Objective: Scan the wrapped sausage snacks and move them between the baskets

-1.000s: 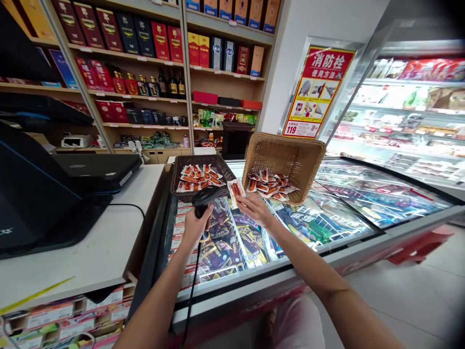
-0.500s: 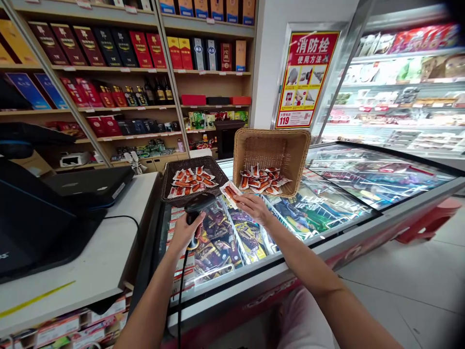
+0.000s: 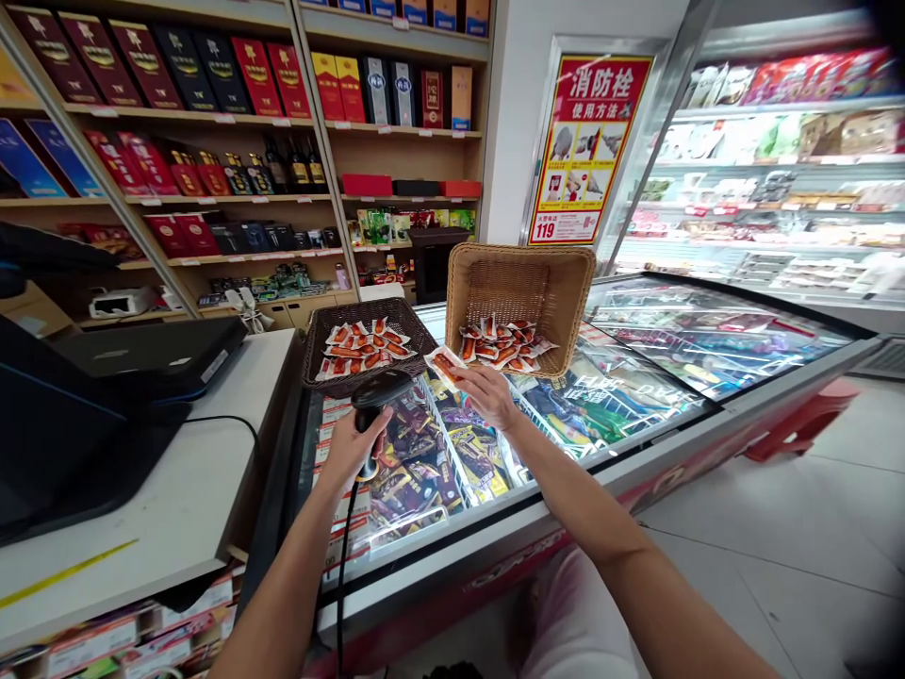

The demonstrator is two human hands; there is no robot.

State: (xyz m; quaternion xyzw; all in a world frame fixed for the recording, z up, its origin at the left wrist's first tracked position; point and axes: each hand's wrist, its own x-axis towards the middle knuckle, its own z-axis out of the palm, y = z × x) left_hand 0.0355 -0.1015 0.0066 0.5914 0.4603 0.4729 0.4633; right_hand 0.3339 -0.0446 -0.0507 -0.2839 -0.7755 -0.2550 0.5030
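Note:
My left hand (image 3: 353, 443) is wrapped round the handle of a black barcode scanner (image 3: 380, 388), its head angled to the right and its cable hanging down. Between the fingers and thumb of my right hand (image 3: 487, 391) is a packaged sausage (image 3: 445, 365), white-edged with a reddish middle, just right of the scanner head. Behind the scanner lies a dark brown wicker basket (image 3: 424, 332) with several similar packets. A tan wicker basket (image 3: 519, 273) behind my right hand stands tilted with its opening towards me, more packaged sausages gathered on its lower side.
Both baskets rest on a glass-topped freezer (image 3: 654, 415) full of colourful packs. On the left, a white counter (image 3: 176, 490) carries a black checkout machine (image 3: 63, 415). Shelves of boxed bottles (image 3: 184, 61) stand behind, and a red stool (image 3: 802, 420) is at the right.
The whole view has shifted slightly, so most things sit a little further left and higher. Both hands keep their holds on the scanner and the packaged sausage.

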